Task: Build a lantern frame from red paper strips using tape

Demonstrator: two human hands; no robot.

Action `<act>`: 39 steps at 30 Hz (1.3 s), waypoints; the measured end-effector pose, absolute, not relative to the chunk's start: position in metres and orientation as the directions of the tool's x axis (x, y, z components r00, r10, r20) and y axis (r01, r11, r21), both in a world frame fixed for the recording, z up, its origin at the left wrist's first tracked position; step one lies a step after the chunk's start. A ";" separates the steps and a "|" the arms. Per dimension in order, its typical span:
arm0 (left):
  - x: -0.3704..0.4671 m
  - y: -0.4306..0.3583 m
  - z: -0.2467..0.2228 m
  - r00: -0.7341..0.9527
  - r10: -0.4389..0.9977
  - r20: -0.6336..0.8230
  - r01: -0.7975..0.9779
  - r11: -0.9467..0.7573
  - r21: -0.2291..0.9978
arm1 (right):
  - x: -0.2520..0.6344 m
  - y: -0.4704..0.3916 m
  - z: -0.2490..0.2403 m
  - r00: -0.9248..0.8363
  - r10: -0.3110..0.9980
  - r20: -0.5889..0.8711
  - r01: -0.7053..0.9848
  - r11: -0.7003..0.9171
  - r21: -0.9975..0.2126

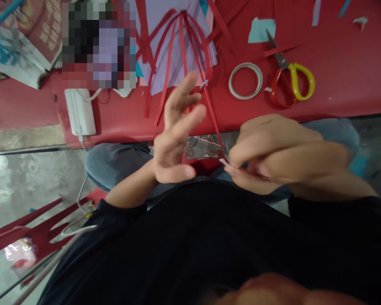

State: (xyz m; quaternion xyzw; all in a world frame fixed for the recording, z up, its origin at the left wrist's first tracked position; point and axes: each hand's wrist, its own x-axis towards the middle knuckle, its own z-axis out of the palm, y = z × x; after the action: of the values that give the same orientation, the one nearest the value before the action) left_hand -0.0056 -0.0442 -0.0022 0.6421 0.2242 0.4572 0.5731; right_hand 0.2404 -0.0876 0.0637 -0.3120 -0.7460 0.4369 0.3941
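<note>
My left hand [178,131] is raised over the near edge of the table, fingers apart, with nothing held in it. A small grey strip seems to touch a red strip just beyond its index fingertip. To the right, my right hand [273,152] pinches a small pale strip [223,162] between thumb and forefinger, close to the lower end of a long red paper strip [214,114]. Several red strips [182,46] fan out from one gathered point on the purple paper [165,80] at the top centre.
On the red table [343,76] are a tape roll [230,81], scissors with red and yellow handles [284,63], a light blue paper piece [255,31] and a white power bank [80,112] with a cable. Printed bags [34,46] lie at the upper left.
</note>
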 end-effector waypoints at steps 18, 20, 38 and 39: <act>0.007 -0.050 0.010 0.602 0.785 -0.145 -0.494 0.509 0.705 | 0.238 -0.056 -0.008 -0.226 0.773 0.593 0.602 0.589 -0.539; 0.007 -0.051 0.009 0.608 0.786 -0.116 -0.496 0.489 0.717 | 0.240 -0.055 -0.011 -0.199 0.765 0.613 0.689 0.554 -0.468; 0.009 -0.055 0.004 0.633 0.762 -0.133 -0.496 0.532 0.686 | 0.237 -0.056 -0.001 -0.140 0.814 0.564 0.725 0.472 -0.502; 0.009 -0.055 0.004 0.633 0.762 -0.137 -0.499 0.537 0.681 | 0.237 -0.057 -0.001 -0.142 0.818 0.557 0.715 0.474 -0.515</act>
State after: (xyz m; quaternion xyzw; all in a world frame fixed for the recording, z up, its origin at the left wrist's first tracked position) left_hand 0.0086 -0.0550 0.0041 0.3068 0.2145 0.3709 0.8499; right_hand 0.2375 -0.0567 -0.0005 -0.5090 -0.7529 0.0630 0.4123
